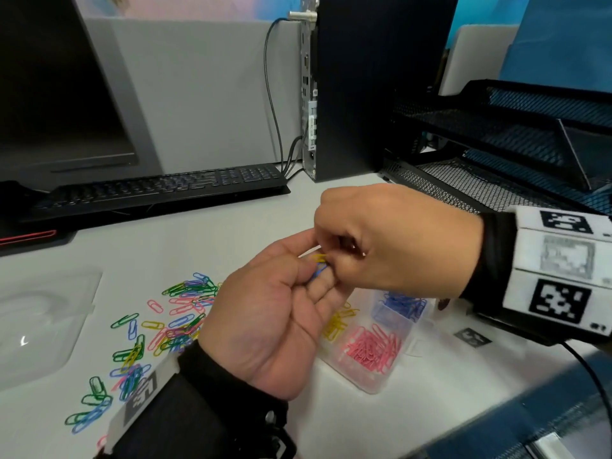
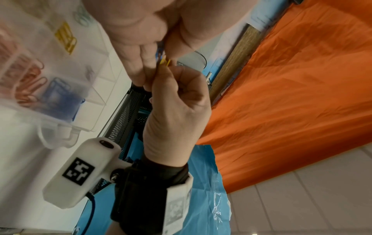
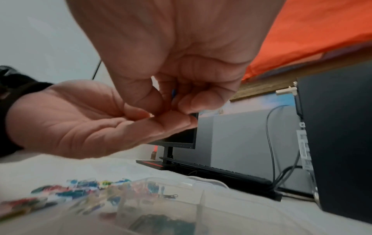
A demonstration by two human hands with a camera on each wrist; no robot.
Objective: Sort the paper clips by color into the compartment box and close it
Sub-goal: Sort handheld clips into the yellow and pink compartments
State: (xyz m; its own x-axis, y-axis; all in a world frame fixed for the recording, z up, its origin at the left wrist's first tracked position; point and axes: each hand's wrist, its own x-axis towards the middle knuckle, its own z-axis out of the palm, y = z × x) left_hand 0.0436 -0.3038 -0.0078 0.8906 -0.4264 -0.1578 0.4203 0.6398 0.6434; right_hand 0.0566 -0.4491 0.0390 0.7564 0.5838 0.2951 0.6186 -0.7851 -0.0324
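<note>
Bench [image 1: 331, 422] surface, white and flat, carries everything around my clear plastic compartment box [image 1: 374, 382], which is my landmark. Beyond the box stands a black computer tower [image 1: 357, 94], and to the right of the box a black wire-mesh tray [image 1: 496, 167]. Far left of the box sits a black monitor [image 1: 49, 94], with a black keyboard [image 1: 159, 190] lying in front of it.

Just left of the box, a loose scatter of mixed-colour paper clips [image 1: 178, 313] is spread on the bench, green, blue, pink and yellow together. Inside the open box, pink clips [image 1: 371, 346] fill the nearest compartment, blue clips [image 1: 402, 303] the one behind it, and yellow clips [image 1: 337, 323] the one to the left of the pink.

Above the left part of the box I hold both hands raised off the bench. My left hand [image 1: 275, 319] is turned palm up, its fingers [image 1: 323, 291] curled round a small bunch of clips; a yellow clip [image 1: 319, 257] and a blue clip [image 1: 319, 270] show at the tips. My right hand [image 1: 397, 240] comes in from the right, fingers bent, thumb and forefinger pinching at that same bunch. Which clip the right fingers actually hold I cannot tell.
</note>
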